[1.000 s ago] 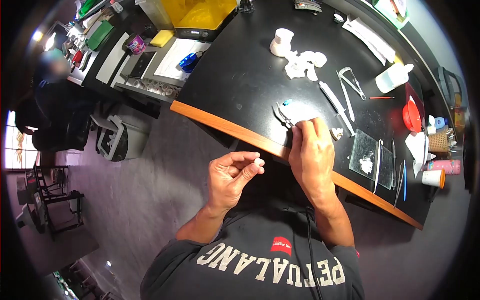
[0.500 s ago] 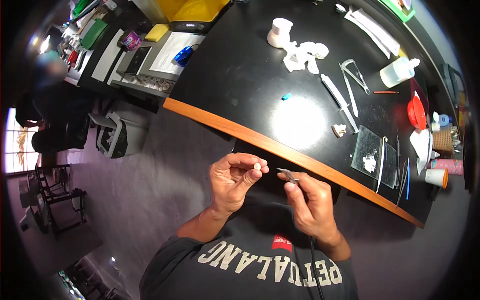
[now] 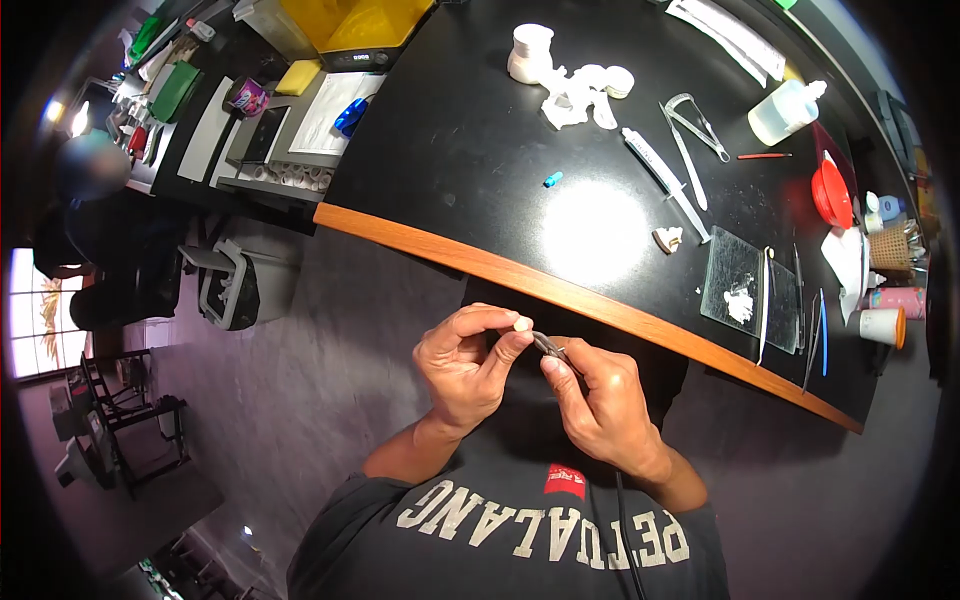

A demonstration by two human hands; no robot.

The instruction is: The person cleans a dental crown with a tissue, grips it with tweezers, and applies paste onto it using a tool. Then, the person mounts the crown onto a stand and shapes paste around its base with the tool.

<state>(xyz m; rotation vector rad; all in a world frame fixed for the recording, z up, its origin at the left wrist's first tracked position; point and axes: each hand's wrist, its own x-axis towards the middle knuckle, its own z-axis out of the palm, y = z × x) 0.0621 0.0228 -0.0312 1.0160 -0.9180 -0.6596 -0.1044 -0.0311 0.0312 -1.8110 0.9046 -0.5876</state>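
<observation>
Between thumb and fingertips, my left hand (image 3: 462, 362) pinches a small off-white dental crown (image 3: 522, 324), partly covered by the fingers. My right hand (image 3: 608, 402) grips a slim grey dental handpiece (image 3: 546, 345) like a pen; a black cable (image 3: 624, 520) runs down across the shirt below that hand. The handpiece's tip is at the crown's right side, very near or touching; I cannot tell which. Both hands are in front of the table's wooden edge (image 3: 450, 250). On the table beyond them lie a small blue piece (image 3: 553, 180) and a plaster tooth model (image 3: 667, 240).
A glass slab (image 3: 730, 270) with white material lies at the right, beside several thin tools. Farther back are a large syringe (image 3: 660, 175), a caliper (image 3: 690, 140), a clear bottle (image 3: 785, 113) and a red bowl (image 3: 830, 193). A bin (image 3: 240, 285) stands left; a person (image 3: 120, 220) sits beyond it.
My right hand has moved left, bringing the handpiece tip from a short gap away up to the crown. My left hand keeps its pinch. The view has shifted slightly.
</observation>
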